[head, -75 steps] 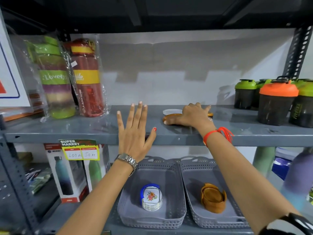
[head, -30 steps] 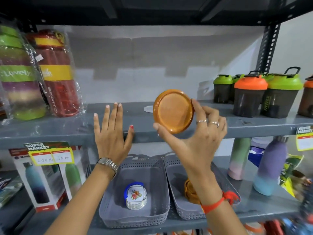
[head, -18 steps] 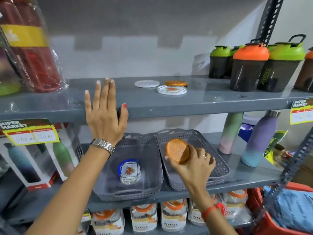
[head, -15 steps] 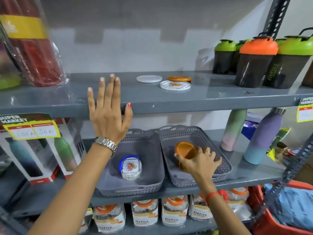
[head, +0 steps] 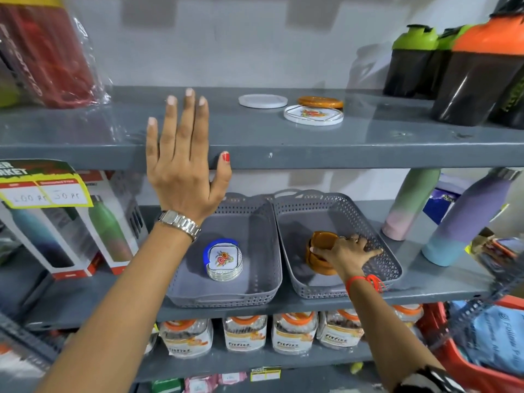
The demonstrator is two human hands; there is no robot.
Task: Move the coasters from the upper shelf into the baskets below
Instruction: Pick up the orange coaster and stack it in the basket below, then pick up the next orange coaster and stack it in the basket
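Three coasters lie on the upper shelf [head: 283, 143]: a plain white coaster [head: 262, 101], an orange coaster [head: 320, 102] and a white floral coaster [head: 313, 115]. Below, the left grey basket [head: 226, 296] holds a stack of floral coasters [head: 224, 262] in a blue holder. The right grey basket [head: 354, 211] holds a stack of orange coasters [head: 321, 245]. My right hand [head: 347, 252] is inside that basket, fingers on the top orange coaster of the stack. My left hand [head: 184, 165] rests flat and open against the upper shelf's front edge.
Shaker bottles [head: 476, 78] with green and orange lids stand at the upper shelf's right. Wrapped bottles [head: 48, 52] stand at its left. Pastel flasks [head: 465, 222] flank the baskets on the right, boxed flasks [head: 71, 231] on the left. Jars [head: 246, 333] fill the shelf below.
My right hand lifted an orange coaster off the upper shelf, carried it down into the right basket and now presses it onto the orange stack. My left hand stayed on the shelf edge.
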